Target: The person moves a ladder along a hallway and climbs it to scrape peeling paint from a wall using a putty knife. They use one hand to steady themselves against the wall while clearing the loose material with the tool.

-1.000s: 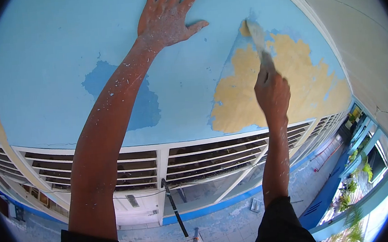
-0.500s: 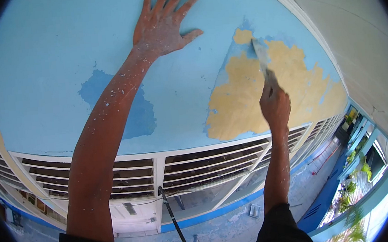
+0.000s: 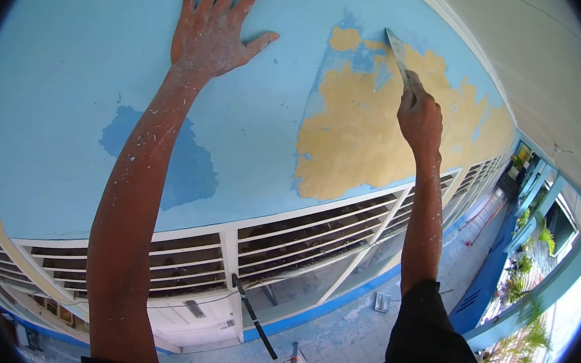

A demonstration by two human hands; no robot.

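My left hand (image 3: 212, 39) lies flat on the light blue wall (image 3: 252, 136), fingers spread, with dusty specks over hand and forearm. My right hand (image 3: 420, 118) grips a scraper (image 3: 397, 51), its blade pointing up and touching or very near the wall at the upper edge of a bare yellow patch (image 3: 362, 127). Ragged paint edges surround that patch. A darker blue patch (image 3: 189, 166) shows beside my left forearm.
Louvered windows (image 3: 309, 238) run below the wall. A black pole (image 3: 255, 319) leans beneath them. White trim (image 3: 456, 18) borders the ceiling. Far below are a tiled floor (image 3: 346, 342), a small tray (image 3: 382, 302), a red ladder (image 3: 482, 218) and a blue railing (image 3: 549, 297) with plants.
The scraper has moved right along the patch's upper edge, and more yellow shows beside the small upper spot. The view has shifted slightly; my left hand stays spread on the wall.
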